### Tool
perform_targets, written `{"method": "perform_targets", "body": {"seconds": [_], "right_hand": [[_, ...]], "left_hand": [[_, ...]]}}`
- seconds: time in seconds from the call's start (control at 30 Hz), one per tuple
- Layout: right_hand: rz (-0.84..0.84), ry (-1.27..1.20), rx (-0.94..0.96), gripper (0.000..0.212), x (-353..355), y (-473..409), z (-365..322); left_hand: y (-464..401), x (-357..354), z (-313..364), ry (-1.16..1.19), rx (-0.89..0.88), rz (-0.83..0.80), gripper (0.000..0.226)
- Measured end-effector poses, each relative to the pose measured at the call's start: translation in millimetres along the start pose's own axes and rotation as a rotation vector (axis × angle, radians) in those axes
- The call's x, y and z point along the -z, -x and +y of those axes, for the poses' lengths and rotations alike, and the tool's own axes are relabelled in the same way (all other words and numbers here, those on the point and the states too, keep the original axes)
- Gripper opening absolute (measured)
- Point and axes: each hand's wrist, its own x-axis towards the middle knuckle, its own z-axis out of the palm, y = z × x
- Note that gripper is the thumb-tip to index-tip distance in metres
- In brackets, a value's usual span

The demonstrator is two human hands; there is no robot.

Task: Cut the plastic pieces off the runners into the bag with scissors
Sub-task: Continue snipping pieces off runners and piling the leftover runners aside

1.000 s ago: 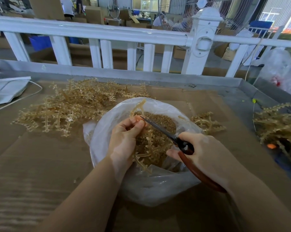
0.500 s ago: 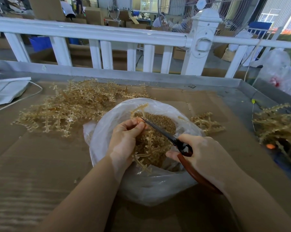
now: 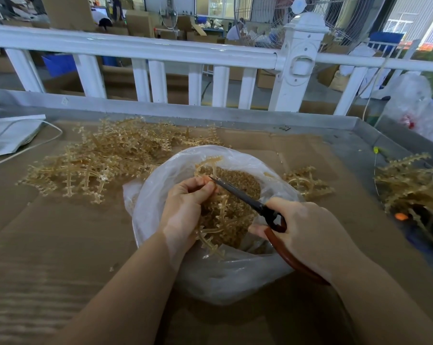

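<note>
Amber runner (image 3: 218,215) over open bag (image 3: 160,185); scissors (image 3: 245,197) closed.

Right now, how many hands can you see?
2. The left hand holds a runner over the bag; the right hand holds the scissors.

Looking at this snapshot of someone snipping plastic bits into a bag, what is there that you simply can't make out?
All in the head view:
- Scissors: the handle loops are covered by the right hand.
- Runner: where the left hand pinches it is hidden by the fingers.
- Cut pieces in the bag: too small to count.
- Dark object under the runner pile at right: blurred, unidentifiable.
- Workers behind the white railing: too small.
</note>
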Motion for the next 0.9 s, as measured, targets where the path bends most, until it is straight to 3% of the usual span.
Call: {"method": "perform_targets", "body": {"seconds": [0.13,0.43,0.7,0.9], "right_hand": [[0.007,-0.004,0.005,0.05,2.5,-0.8,-1.0],[-0.013,-0.015,-0.011,0.04,2.4,0.5,-1.2],[-0.104,-0.126,-0.04,0.055,2.1,-3.6,-3.4],[-0.118,-0.077,-0.02,0.063,4.3,-6.1,-3.4]], "left_hand": [[1.4,-0.4,0.2,-0.041,0.009,-0.003,0.04],[2.0,-0.4,1.9,0.03,0.046,0.003,0.042],[2.5,-1.5,3.9,0.075,0.073,0.06,0.025],[2.8,-3.3,4.8,0.052,0.065,0.096,0.023]]}}
